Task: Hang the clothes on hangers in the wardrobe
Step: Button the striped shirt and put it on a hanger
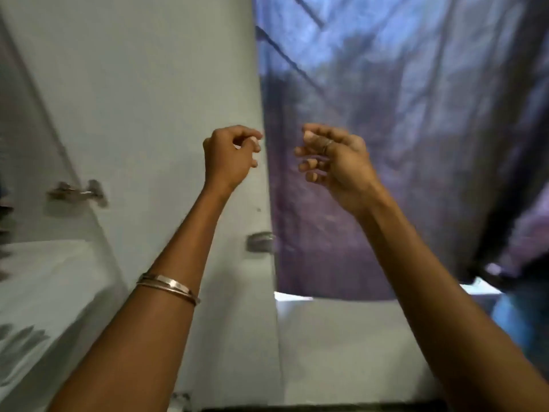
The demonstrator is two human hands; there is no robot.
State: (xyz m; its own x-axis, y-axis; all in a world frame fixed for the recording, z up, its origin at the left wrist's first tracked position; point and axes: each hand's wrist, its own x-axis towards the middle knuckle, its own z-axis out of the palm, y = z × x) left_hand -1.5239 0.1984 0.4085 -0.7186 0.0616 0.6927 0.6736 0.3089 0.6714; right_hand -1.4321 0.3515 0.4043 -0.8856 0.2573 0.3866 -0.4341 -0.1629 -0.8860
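Head view, blurry. Left hand (230, 154) fingers (252, 141) curl in, thumb and forefinger nearly meeting right at the left edge of a hanging purple garment (401, 144); can't tell if they pinch the cloth edge or nothing at all. Right hand (332, 162) fingers (309, 166) loosely curled, palm toward the camera, held in front of the garment; they look empty, no cloth visibly between them. A ring (326, 144) on one right finger. Two bangles (169, 288) on the left forearm.

Both arms raised, hands near each other, apart.

Garment hangs straight down inside the wardrobe, filling its right part, lower hem free above the wardrobe floor (341, 337). Dark diagonal lines at its top left may be a hanger (279, 52), too blurred to be sure. Another darker cloth (520, 248) hangs at the wardrobe's right edge, a blue one below it. White wardrobe side panel (148, 99) to the left of the garment, with a metal hinge (78, 191) near its left edge and a second metal fitting (260, 242) just beside the garment's edge. Pale patterned fabric surface (44, 292) at lower left.

Step, as a judgement: this garment looks already hung; hands seem to be at the letting-go or straightening stage. Next move likely calls for smoothing the left edge so it falls flat, or lowering the hands to fetch another piece; no other loose clothes in view here.
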